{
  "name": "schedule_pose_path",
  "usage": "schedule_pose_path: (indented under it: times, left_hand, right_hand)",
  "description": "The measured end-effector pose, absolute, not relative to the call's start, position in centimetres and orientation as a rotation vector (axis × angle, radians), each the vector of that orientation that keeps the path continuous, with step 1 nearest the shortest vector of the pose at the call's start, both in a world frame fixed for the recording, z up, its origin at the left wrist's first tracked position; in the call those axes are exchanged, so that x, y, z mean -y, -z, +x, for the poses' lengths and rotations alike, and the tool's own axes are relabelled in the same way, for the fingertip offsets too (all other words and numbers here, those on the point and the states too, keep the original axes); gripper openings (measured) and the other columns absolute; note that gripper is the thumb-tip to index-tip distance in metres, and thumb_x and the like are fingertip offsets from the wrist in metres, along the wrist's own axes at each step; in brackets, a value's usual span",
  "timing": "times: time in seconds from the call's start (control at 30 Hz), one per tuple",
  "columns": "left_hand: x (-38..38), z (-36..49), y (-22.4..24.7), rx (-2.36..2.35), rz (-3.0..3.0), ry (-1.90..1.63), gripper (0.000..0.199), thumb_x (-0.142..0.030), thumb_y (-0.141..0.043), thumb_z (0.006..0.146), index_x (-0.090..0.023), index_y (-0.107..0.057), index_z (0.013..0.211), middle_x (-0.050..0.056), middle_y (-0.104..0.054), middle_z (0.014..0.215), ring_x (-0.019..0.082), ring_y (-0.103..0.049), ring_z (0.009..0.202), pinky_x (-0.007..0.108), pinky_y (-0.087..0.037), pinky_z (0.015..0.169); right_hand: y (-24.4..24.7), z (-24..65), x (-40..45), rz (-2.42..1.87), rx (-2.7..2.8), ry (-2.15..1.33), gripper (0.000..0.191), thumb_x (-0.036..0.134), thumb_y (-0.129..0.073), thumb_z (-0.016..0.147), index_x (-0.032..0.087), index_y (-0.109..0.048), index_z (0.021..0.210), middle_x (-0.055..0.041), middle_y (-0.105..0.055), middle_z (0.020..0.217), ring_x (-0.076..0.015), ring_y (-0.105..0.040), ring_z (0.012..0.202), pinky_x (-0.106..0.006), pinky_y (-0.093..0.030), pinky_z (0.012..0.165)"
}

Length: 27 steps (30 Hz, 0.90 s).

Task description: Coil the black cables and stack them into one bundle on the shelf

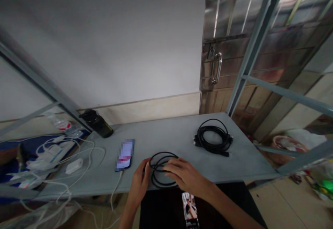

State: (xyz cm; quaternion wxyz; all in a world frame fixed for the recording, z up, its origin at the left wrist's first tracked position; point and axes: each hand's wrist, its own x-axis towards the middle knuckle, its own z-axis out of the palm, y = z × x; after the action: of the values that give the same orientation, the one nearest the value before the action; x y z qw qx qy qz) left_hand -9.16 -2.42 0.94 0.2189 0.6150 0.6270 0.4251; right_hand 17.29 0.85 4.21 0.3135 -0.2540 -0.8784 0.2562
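Note:
A thin black cable [156, 168] lies in loose, overlapping loops at the front edge of the grey table, between my two hands. My left hand [140, 182] pinches the left side of the loops with thumb and fingers. From the right, my right hand [185, 175] curls its fingers over the other side of the coil; its fingertips partly hide the cable. Farther back on the right rests a second, thicker coil of black cables [213, 139] with connector ends showing, apart from my hands.
A phone [125, 154] on a white charging cord [114, 191] lies left of my hands. Behind it a dark bottle [97, 124] leans over. White cords and a white adapter [74, 166] spread across the table's left end. Metal posts [256, 45] frame both sides.

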Motion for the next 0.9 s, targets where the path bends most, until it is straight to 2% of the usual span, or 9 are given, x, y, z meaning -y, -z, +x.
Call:
schedule_pose_path:
  times: [0.1, 0.17, 0.27, 0.33, 0.43, 0.57, 0.67, 0.73, 0.9]
  left_hand:
    - [0.6, -9.1, -1.2, -1.742, 1.695, -1.221, 0.059, -0.069, -0.046, 0.11, -0.021, -0.078, 0.123, 0.013, -0.081, 0.121, 0.032, -0.075, 0.12, 0.047, -0.056, 0.111]
    - [-0.8, -8.8, -1.6, -1.747, 1.681, -1.251, 0.06, -0.069, -0.043, 0.112, -0.022, -0.078, 0.122, 0.012, -0.081, 0.12, 0.031, -0.074, 0.121, 0.047, -0.055, 0.112]
    - [-2.6, -8.3, -2.1, -1.745, 1.681, -1.268, 0.062, -0.069, -0.038, 0.113, -0.024, -0.079, 0.119, 0.011, -0.079, 0.116, 0.031, -0.072, 0.118, 0.048, -0.054, 0.111]
    - [-3.5, -8.1, -2.2, -1.732, 1.705, -1.26, 0.061, -0.068, -0.037, 0.113, -0.026, -0.08, 0.116, 0.011, -0.078, 0.115, 0.031, -0.072, 0.116, 0.05, -0.053, 0.111]
    - [-4.1, -8.1, -1.6, -1.738, 1.771, -1.247, 0.056, -0.066, -0.041, 0.113, -0.026, -0.08, 0.115, 0.011, -0.078, 0.116, 0.032, -0.07, 0.119, 0.054, -0.052, 0.114]
    - [-4.1, -8.5, -0.4, -1.829, 1.752, -1.32, 0.052, -0.062, -0.045, 0.113, -0.024, -0.075, 0.131, 0.012, -0.076, 0.132, 0.032, -0.066, 0.131, 0.057, -0.05, 0.122]
    - [-3.9, -8.4, 0.0, -1.821, 1.828, -1.284, 0.05, -0.057, -0.047, 0.113, -0.024, -0.071, 0.141, 0.014, -0.072, 0.143, 0.032, -0.065, 0.138, 0.058, -0.049, 0.124]
    - [-3.7, -8.1, 0.1, -1.776, 1.994, -1.171, 0.05, -0.056, -0.055, 0.11, -0.024, -0.07, 0.146, 0.015, -0.07, 0.148, 0.034, -0.062, 0.142, 0.061, -0.049, 0.124]
    - [-3.6, -7.5, 0.5, -1.644, 2.373, -0.833, 0.073, -0.066, -0.08, 0.091, -0.027, -0.07, 0.151, 0.018, -0.066, 0.156, 0.042, -0.06, 0.146, 0.065, -0.052, 0.122]
  right_hand:
    - [-3.7, 17.2, -0.7, -0.744, 2.329, -0.732, 0.04, 0.039, -0.053, 0.119, 0.027, -0.06, 0.156, -0.0062, -0.075, 0.142, -0.0217, -0.074, 0.126, -0.034, -0.059, 0.108]
    - [-3.3, 17.0, -0.6, -0.823, 2.311, -0.747, 0.046, 0.043, -0.054, 0.118, 0.024, -0.055, 0.16, -0.0088, -0.073, 0.146, -0.0248, -0.075, 0.126, -0.036, -0.06, 0.105]
    - [-2.5, 16.8, -0.5, -0.902, 2.345, -0.763, 0.033, 0.043, -0.052, 0.118, 0.022, -0.067, 0.137, -0.0069, -0.081, 0.124, -0.0238, -0.08, 0.11, -0.031, -0.06, 0.094]
    - [-1.8, 16.5, -0.5, -0.917, 2.426, -0.728, 0.025, 0.04, -0.054, 0.117, 0.021, -0.07, 0.12, -0.004, -0.08, 0.109, -0.0216, -0.08, 0.099, -0.028, -0.057, 0.085]
    - [-0.3, 16.0, -0.8, -0.926, 2.53, -0.565, 0.017, 0.037, -0.064, 0.113, 0.02, -0.068, 0.113, -0.004, -0.076, 0.108, -0.0206, -0.077, 0.092, -0.028, -0.055, 0.078]
    - [1.5, 15.6, -1.9, -0.933, 2.516, -0.271, 0.024, 0.039, -0.078, 0.104, 0.021, -0.068, 0.115, -0.0067, -0.07, 0.116, -0.0264, -0.071, 0.106, -0.039, -0.06, 0.092]
    - [1.9, 16.5, -2.7, -1.013, 2.378, -0.14, 0.043, 0.04, -0.085, 0.099, 0.024, -0.066, 0.135, -0.0098, -0.068, 0.131, -0.0318, -0.066, 0.123, -0.051, -0.058, 0.106]
    - [1.8, 18.3, -2.9, -1.075, 2.277, -0.157, 0.051, 0.038, -0.081, 0.102, 0.025, -0.061, 0.147, -0.0121, -0.066, 0.14, -0.0322, -0.063, 0.128, -0.054, -0.056, 0.111]
    - [2.1, 26.7, -3.7, -1.246, 2.043, -0.048, 0.037, 0.034, -0.058, 0.113, 0.024, -0.061, 0.149, -0.0158, -0.063, 0.147, -0.0326, -0.062, 0.135, -0.054, -0.055, 0.113]
